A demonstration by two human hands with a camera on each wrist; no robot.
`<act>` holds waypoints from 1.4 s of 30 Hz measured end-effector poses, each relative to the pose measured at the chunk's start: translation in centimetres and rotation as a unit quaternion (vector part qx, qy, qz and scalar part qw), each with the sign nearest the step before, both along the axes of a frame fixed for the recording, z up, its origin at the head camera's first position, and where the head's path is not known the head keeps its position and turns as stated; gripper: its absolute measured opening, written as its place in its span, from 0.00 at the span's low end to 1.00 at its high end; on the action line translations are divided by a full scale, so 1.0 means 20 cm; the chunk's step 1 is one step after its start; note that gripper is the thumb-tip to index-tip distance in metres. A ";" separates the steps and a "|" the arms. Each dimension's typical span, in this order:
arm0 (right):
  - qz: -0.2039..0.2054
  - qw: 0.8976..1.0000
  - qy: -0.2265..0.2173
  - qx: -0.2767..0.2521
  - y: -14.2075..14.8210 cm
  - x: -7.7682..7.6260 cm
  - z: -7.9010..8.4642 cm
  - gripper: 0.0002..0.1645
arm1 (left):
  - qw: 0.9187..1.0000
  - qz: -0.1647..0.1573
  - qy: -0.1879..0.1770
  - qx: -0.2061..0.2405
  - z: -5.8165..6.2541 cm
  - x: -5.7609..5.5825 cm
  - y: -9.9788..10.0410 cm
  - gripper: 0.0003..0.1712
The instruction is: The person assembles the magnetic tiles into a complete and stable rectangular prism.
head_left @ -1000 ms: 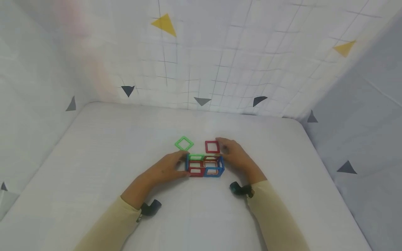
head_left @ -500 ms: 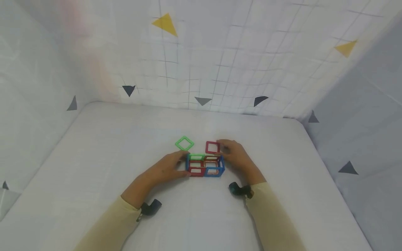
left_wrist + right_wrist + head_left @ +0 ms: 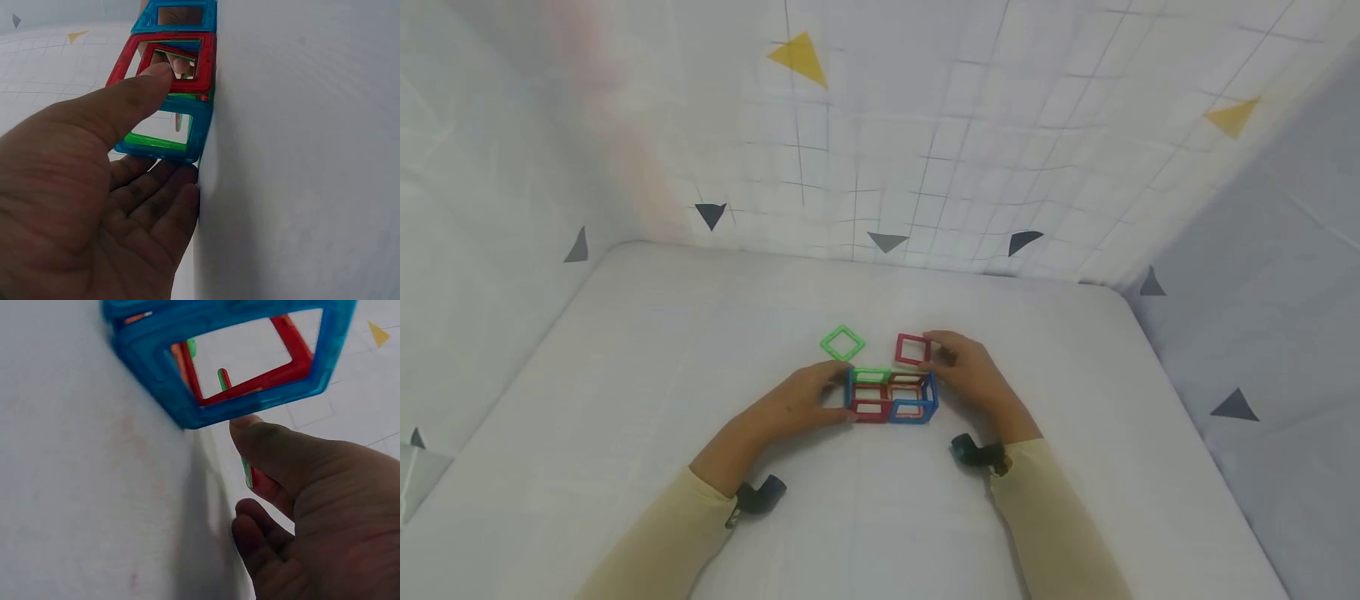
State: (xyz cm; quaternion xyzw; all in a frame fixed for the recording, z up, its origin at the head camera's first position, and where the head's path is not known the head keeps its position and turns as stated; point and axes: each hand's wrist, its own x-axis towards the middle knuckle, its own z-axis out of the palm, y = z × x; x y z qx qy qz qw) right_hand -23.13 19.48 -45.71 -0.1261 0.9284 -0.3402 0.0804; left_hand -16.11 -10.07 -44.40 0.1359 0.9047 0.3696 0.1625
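A low box of see-through square magnetic tiles [image 3: 871, 419] in red, blue, green and orange stands two tiles wide mid-table. My left hand [image 3: 801, 404] grips its left end. In the left wrist view the thumb lies over a red tile [image 3: 208, 69] and the fingers reach round the blue end tile [image 3: 200, 131]. Just behind the box, my right hand [image 3: 968, 373] pinches the right side of a red square tile [image 3: 899, 348] between thumb and fingers. The box's blue right end [image 3: 250, 405] is close above that thumb in the right wrist view.
A green square tile [image 3: 832, 352] lies cornerwise behind the box's left part. White table cloth [image 3: 865, 517] spreads around. Beyond its back edge rises a white gridded backdrop [image 3: 880, 167] with coloured triangles, and pale side walls stand left and right.
My right hand has shifted slightly to the right with the red square tile, which is now turned a little. The left hand keeps its grip on the tile box.
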 end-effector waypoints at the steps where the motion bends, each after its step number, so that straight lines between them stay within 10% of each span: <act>1: -0.002 1.000 0.000 -0.003 0.00 0.00 0.01 0.35 | 1.000 0.001 0.001 -0.002 0.00 0.00 0.00 0.46; 16: 0.012 0.999 0.011 -0.033 -0.03 0.05 0.16 0.35 | 1.000 0.000 0.004 -0.004 0.01 0.00 0.00 0.46; 42: 0.170 0.985 0.032 -0.020 -0.17 0.18 0.25 0.33 | 1.000 -0.011 0.012 0.002 0.01 0.00 -0.01 0.46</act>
